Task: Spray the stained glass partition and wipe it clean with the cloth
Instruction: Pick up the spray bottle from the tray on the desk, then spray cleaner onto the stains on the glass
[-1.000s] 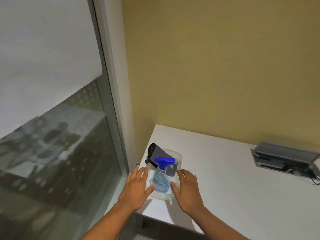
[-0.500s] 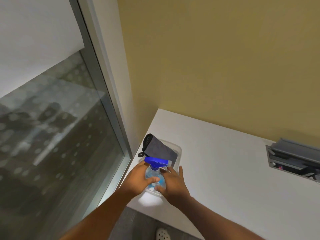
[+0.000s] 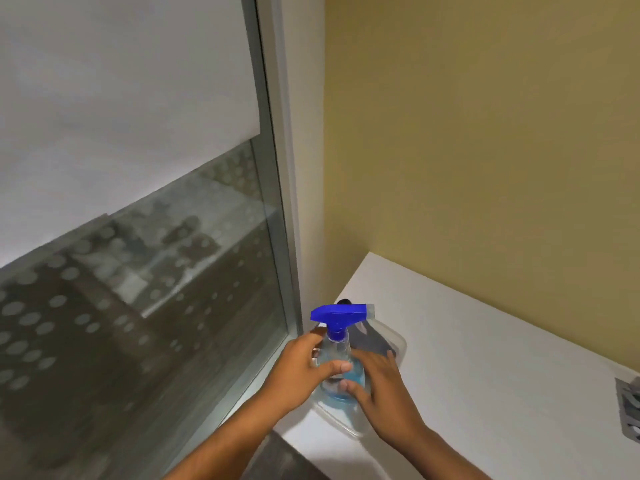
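A clear spray bottle (image 3: 335,351) with a blue trigger head and blue liquid stands upright, raised above a clear plastic tray (image 3: 398,342) at the desk's left corner. My left hand (image 3: 301,372) wraps its body from the left. My right hand (image 3: 377,386) presses against its lower right side. A dark grey cloth (image 3: 372,337) lies in the tray behind the bottle, mostly hidden. The glass partition (image 3: 138,289) with a dotted film fills the left of the view.
The white desk (image 3: 485,358) runs along a yellow wall (image 3: 485,150). A grey cable box (image 3: 628,414) is set into the desk at the right edge. A metal frame post (image 3: 280,202) separates glass and wall. Floor shows below the desk's front edge.
Both hands went from resting beside the tray to closing on the bottle. The bottle has been lifted upright out of the tray. The view has shifted rightward and closer.
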